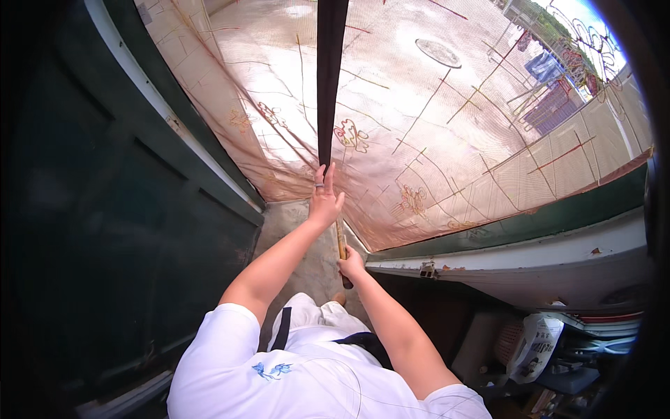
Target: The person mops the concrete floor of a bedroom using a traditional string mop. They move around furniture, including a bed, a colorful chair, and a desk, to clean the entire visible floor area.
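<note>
A pinkish mesh door curtain (398,91) with line patterns hangs in the doorway ahead, a dark vertical strip (331,77) running down its middle. My left hand (325,202), with a ring on one finger, reaches up to the lower part of this strip. Its fingers are stretched out and apart against the curtain. Lower and a little to the right, my right hand (352,264) is closed round a wooden stick (340,237). The stick's darker bottom end pokes out below that hand. Its upper end is hidden behind my left hand.
Dark green door panels (105,209) flank the left side. A green and white door frame (502,248) crosses the right. Below it stand a white plastic bag (537,346) and a pink basket (508,342). Beyond the mesh, a yard shows a round cover (438,53) and hanging laundry (544,66).
</note>
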`<state>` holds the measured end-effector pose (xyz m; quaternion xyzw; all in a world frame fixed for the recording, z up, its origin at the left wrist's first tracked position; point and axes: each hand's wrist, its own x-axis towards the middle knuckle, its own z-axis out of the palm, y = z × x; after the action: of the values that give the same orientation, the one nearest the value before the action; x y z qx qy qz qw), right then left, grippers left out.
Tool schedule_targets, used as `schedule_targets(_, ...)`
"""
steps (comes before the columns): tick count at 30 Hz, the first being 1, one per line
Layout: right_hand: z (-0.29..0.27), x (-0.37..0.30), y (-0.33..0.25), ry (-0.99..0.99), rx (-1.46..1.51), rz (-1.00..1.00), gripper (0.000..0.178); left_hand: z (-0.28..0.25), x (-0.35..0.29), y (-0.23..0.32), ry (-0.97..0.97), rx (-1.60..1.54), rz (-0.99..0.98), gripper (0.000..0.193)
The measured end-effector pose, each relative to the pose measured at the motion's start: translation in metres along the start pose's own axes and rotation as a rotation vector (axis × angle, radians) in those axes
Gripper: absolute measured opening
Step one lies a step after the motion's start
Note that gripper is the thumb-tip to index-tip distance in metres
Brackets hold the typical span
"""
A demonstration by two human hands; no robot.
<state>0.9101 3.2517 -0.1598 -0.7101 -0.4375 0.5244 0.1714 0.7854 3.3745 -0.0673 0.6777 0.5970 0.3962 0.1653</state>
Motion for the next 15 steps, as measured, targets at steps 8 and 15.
schedule_targets(8,-0.012,0.13,-0.089,-0.003,-0.094,-0.088,0.041,-0.007,0.131,-0.003,-0.339,-0.203,0.038,0.071)
schedule_targets(15,0.008,0.23,-0.202,-0.044,0.183,0.053,0.024,-0.031,0.285,-0.044,-0.897,-0.994,-0.364,0.074)
